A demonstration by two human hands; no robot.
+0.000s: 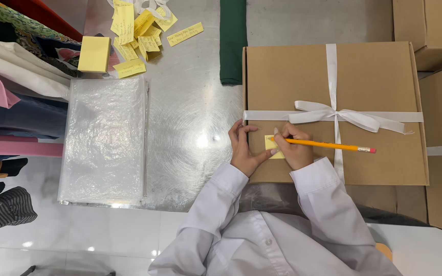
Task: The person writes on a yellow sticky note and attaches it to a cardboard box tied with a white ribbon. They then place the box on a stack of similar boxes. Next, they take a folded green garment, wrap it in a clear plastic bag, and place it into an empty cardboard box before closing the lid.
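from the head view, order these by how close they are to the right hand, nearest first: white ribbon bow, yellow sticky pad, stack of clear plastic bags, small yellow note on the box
From the right hand:
1. small yellow note, under its fingertips on the cardboard box
2. white ribbon bow, just above and to the right
3. stack of clear plastic bags, left on the metal table
4. yellow sticky pad, far upper left

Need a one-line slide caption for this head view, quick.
Right hand writes with a yellow pencil on a sticky note, steadied by the left hand, atop a white-ribboned cardboard box.
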